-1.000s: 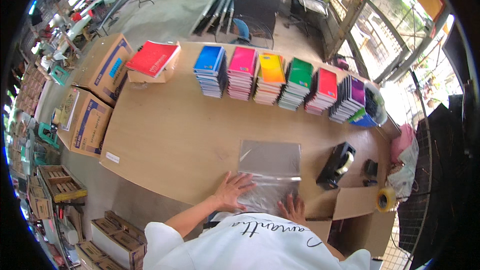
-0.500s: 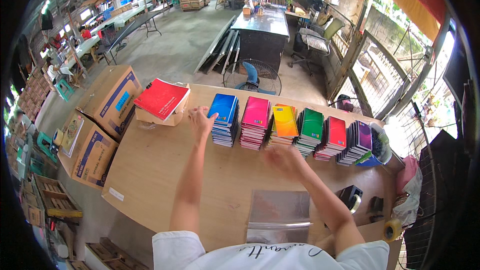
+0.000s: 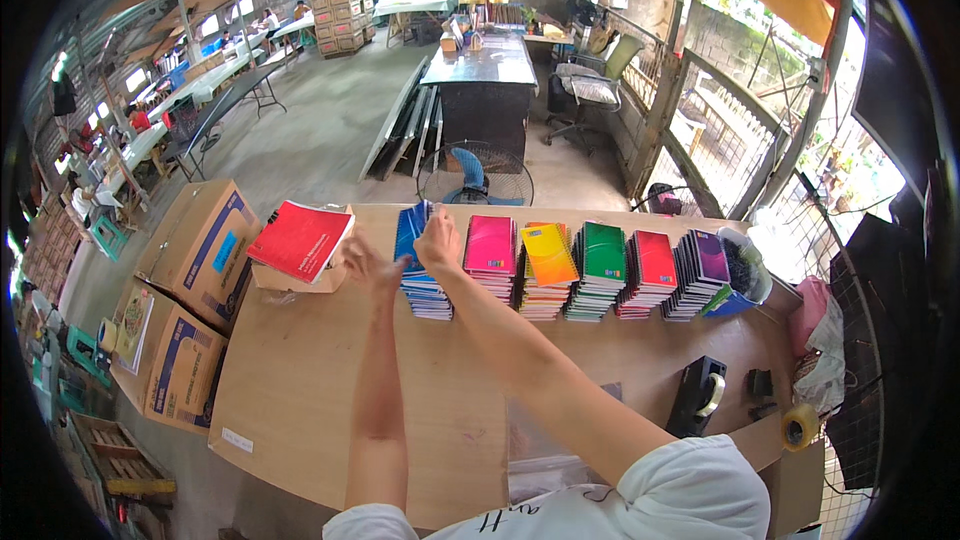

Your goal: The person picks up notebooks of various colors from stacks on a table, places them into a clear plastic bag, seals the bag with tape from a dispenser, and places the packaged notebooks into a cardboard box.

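Observation:
A stack of blue spiral notebooks (image 3: 426,300) stands on the table, leftmost in a row of coloured stacks. My right hand (image 3: 437,241) reaches across to it, fingers closed on the right edge of the top blue notebook (image 3: 409,230). Just left of that stack is my left hand (image 3: 372,262), somewhat blurred, with its fingers apart and its thumb close to the blue notebook. To the right stand stacks of pink (image 3: 490,244), yellow (image 3: 549,254), green (image 3: 604,251), red (image 3: 653,260) and purple notebooks (image 3: 708,255).
A red-covered book (image 3: 300,240) lies on a small carton left of my hands. Large cartons (image 3: 205,250) stand beyond the table's left edge. Clear plastic sheets (image 3: 545,450), a black tape dispenser (image 3: 697,395) and a tape roll (image 3: 799,427) lie nearer me. Behind the table stands a fan (image 3: 472,175).
My right hand has moved left from before the yellow stack to the top blue notebook. My left hand has drawn off the blue stack slightly to the left. The view has shifted.

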